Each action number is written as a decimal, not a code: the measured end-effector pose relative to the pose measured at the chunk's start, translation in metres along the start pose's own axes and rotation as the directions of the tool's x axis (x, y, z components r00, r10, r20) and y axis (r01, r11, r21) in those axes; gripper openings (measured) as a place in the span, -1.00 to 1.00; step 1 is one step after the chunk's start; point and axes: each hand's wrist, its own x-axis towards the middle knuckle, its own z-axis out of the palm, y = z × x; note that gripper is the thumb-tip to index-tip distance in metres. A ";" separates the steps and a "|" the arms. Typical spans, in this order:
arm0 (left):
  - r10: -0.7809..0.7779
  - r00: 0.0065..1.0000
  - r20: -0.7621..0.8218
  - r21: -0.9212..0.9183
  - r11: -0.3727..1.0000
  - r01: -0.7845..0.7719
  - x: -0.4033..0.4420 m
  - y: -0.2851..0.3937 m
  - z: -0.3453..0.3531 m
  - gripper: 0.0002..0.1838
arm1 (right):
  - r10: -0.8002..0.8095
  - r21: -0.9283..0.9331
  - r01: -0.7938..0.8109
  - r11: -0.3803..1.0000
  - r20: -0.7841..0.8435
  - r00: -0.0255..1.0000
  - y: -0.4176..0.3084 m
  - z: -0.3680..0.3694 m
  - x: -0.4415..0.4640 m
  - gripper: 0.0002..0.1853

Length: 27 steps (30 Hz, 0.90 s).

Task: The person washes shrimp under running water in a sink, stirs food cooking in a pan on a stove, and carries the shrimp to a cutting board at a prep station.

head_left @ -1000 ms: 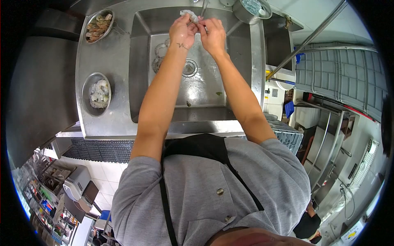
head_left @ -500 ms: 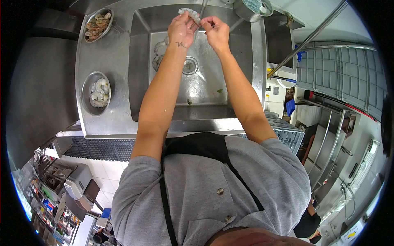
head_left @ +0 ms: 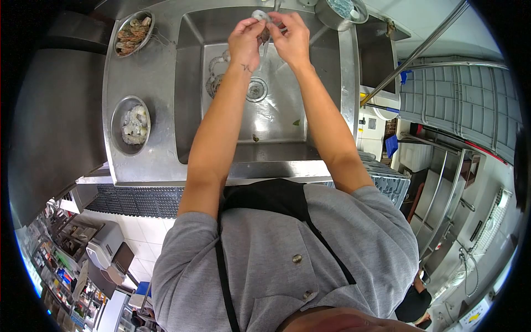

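Over the far end of the sink, a pale grey shrimp is held up by both hands. My left hand has its fingers closed around one side of the shrimp. Fingertips of my right hand pinch at the other side, close against the left fingers. The lower part of the shrimp is hidden by the fingers. A thin stream of water falls between the hands from the tap. Beneath them is the round drain.
On the left counter stand a metal bowl of pale peeled shrimp and a bowl of brownish shrimp or shells. A metal pot sits at the sink's far right corner. A coiled hose-like piece lies in the sink beside my left wrist.
My left hand has turned and its fingers have closed more around the shrimp. My right hand has moved slightly left and up, and now its fingertips meet the shrimp.
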 end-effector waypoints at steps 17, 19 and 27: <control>-0.060 0.870 0.489 -0.415 0.861 0.293 0.003 0.001 -0.014 -0.70 | 0.291 0.260 -0.311 0.914 0.112 0.950 -0.010 -0.030 0.014 -0.82; -0.042 0.837 0.546 -0.448 0.829 0.334 0.003 0.000 -0.011 -0.66 | 0.212 0.229 -0.245 0.942 0.159 0.964 -0.022 -0.031 0.012 -0.82; -0.162 0.925 0.345 -0.448 0.837 0.313 -0.010 0.010 0.007 -0.68 | -0.174 -0.247 0.160 0.956 -0.037 0.984 -0.027 -0.001 -0.006 -0.84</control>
